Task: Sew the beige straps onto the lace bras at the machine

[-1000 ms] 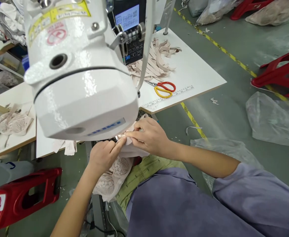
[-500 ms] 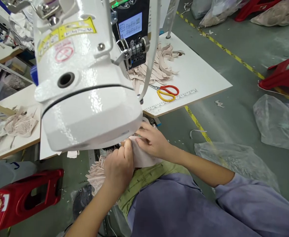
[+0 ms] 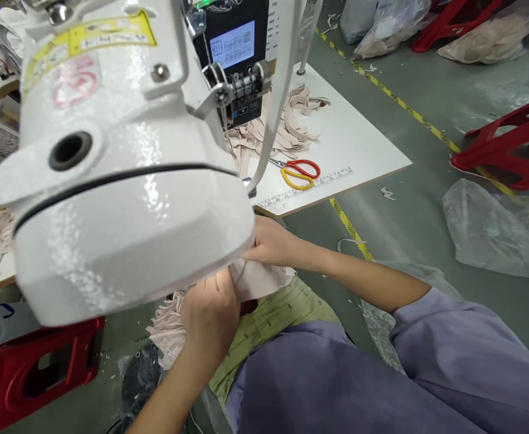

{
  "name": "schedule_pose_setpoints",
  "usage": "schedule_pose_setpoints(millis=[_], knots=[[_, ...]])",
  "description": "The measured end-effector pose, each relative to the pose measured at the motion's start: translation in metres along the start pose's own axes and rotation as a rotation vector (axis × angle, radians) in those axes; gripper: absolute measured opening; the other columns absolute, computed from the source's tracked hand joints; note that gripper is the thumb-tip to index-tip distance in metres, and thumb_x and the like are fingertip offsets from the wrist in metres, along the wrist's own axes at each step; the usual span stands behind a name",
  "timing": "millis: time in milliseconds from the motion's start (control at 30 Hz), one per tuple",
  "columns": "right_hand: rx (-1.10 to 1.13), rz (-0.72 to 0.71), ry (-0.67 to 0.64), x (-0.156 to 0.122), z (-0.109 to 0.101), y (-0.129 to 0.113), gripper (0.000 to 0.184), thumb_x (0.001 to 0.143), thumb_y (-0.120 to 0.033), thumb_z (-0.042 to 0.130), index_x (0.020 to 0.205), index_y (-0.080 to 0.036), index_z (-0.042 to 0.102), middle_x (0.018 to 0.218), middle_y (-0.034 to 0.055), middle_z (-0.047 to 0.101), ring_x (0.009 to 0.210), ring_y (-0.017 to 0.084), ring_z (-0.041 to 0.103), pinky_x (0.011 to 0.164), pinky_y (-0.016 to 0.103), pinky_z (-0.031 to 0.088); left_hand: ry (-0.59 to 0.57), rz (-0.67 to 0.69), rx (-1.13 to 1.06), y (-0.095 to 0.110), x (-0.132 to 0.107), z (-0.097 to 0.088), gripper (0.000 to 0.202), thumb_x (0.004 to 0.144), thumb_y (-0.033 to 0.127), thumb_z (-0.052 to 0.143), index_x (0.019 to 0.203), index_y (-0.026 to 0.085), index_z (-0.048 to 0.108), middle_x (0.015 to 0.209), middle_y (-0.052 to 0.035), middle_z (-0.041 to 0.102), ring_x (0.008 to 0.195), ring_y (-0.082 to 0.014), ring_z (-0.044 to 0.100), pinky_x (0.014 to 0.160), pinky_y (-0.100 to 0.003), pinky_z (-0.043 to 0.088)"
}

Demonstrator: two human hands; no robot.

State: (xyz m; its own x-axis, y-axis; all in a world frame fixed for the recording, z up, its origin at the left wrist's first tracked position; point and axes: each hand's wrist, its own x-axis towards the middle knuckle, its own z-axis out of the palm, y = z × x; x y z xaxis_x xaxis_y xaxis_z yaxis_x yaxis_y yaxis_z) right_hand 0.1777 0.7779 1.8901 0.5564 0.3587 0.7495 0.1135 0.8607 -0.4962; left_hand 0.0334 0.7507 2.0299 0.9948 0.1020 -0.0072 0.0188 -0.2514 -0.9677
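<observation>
A big white sewing machine head [image 3: 120, 175] fills the left half of the view. Under its front edge lies a pale pink fabric piece [image 3: 264, 282] with a lace part [image 3: 167, 328] hanging down to the left. My left hand [image 3: 210, 310] is closed on the fabric just below the machine. My right hand [image 3: 271, 244] presses and pinches the same fabric at the machine's edge; its fingertips are hidden beneath the machine head.
Red and yellow scissors [image 3: 297, 170] and a heap of beige strips [image 3: 276, 129] lie on the white table [image 3: 364, 150]. The machine's control panel [image 3: 232, 45] stands behind. A red stool [image 3: 43, 367] sits at lower left, clear plastic bags [image 3: 494, 229] on the floor at right.
The machine head now looms larger and covers more of my hands. My left hand has moved right and closer to the fabric's edge; my right hand has slid further under the machine.
</observation>
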Motion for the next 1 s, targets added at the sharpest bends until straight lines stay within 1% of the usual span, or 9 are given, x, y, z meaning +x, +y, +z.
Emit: schedule_pose_setpoints(millis=[167,333,433,533,667,800,900,1000], knots=[[0.039,0.054,-0.013,0.0,0.001,0.005,0.026,0.08,-0.02,0.059,0.101,-0.019,0.073,0.119,0.0072,0.068,0.1,0.021,0.064,0.09,0.034,0.052,0.018,-0.009,0.012,0.0,-0.002,0.001,0.014,0.09,0.014,0.054,0.101,0.016,0.062,0.049,0.0031,0.047,0.041,-0.0153,0.041,0.046,-0.031,0.017],[0.048,0.037,-0.039,0.001,-0.001,0.005,0.034,0.08,-0.018,0.058,0.11,-0.02,0.074,0.133,0.0072,0.064,0.112,0.023,0.063,0.093,0.035,0.053,0.005,-0.022,0.024,-0.001,-0.003,0.001,0.022,0.09,0.013,0.051,0.11,0.016,0.061,0.049,0.0036,0.048,0.041,-0.0153,0.04,0.047,-0.031,0.018],[0.052,0.038,-0.039,0.002,-0.002,0.005,0.036,0.08,-0.018,0.059,0.112,-0.02,0.074,0.134,0.0076,0.064,0.115,0.024,0.063,0.095,0.035,0.053,-0.003,-0.028,0.028,-0.001,-0.004,0.002,0.024,0.092,0.016,0.05,0.113,0.016,0.06,0.048,0.0035,0.047,0.042,-0.016,0.042,0.047,-0.031,0.018],[0.065,0.035,-0.032,0.002,0.0,0.007,0.036,0.08,-0.017,0.058,0.113,-0.022,0.074,0.134,0.0068,0.064,0.117,0.024,0.063,0.094,0.035,0.055,-0.015,-0.032,0.026,-0.001,-0.006,0.004,0.023,0.094,0.019,0.049,0.114,0.018,0.06,0.049,0.0026,0.047,0.043,-0.0168,0.044,0.048,-0.032,0.018],[0.081,0.008,-0.042,0.001,0.002,0.011,0.035,0.081,-0.016,0.058,0.112,-0.024,0.074,0.134,0.0059,0.064,0.118,0.024,0.062,0.092,0.035,0.055,-0.015,-0.047,0.03,0.002,-0.007,0.004,0.024,0.093,0.018,0.049,0.116,0.018,0.058,0.052,0.0014,0.052,0.046,-0.0179,0.048,0.048,-0.033,0.02],[0.079,0.023,-0.021,-0.002,0.0,0.011,0.034,0.081,-0.016,0.058,0.111,-0.023,0.074,0.134,0.0074,0.063,0.119,0.025,0.062,0.095,0.037,0.054,-0.014,-0.048,-0.004,0.003,-0.005,0.003,0.026,0.092,0.015,0.051,0.118,0.017,0.057,0.054,0.0018,0.054,0.047,-0.017,0.051,0.047,-0.033,0.022],[0.085,0.063,-0.023,-0.003,0.0,0.007,0.034,0.083,-0.017,0.057,0.112,-0.022,0.074,0.137,0.0087,0.061,0.118,0.025,0.062,0.094,0.037,0.054,-0.004,-0.037,-0.034,0.001,-0.006,0.002,0.025,0.092,0.014,0.051,0.117,0.015,0.058,0.054,0.0018,0.054,0.047,-0.0166,0.052,0.047,-0.033,0.022],[0.121,0.042,-0.017,-0.002,0.003,0.004,0.033,0.084,-0.02,0.058,0.113,-0.023,0.074,0.134,0.0081,0.063,0.12,0.025,0.061,0.095,0.038,0.053,-0.017,-0.075,-0.023,-0.001,-0.009,0.001,0.025,0.094,0.015,0.049,0.116,0.015,0.06,0.052,0.0019,0.053,0.047,-0.017,0.053,0.046,-0.032,0.021]])
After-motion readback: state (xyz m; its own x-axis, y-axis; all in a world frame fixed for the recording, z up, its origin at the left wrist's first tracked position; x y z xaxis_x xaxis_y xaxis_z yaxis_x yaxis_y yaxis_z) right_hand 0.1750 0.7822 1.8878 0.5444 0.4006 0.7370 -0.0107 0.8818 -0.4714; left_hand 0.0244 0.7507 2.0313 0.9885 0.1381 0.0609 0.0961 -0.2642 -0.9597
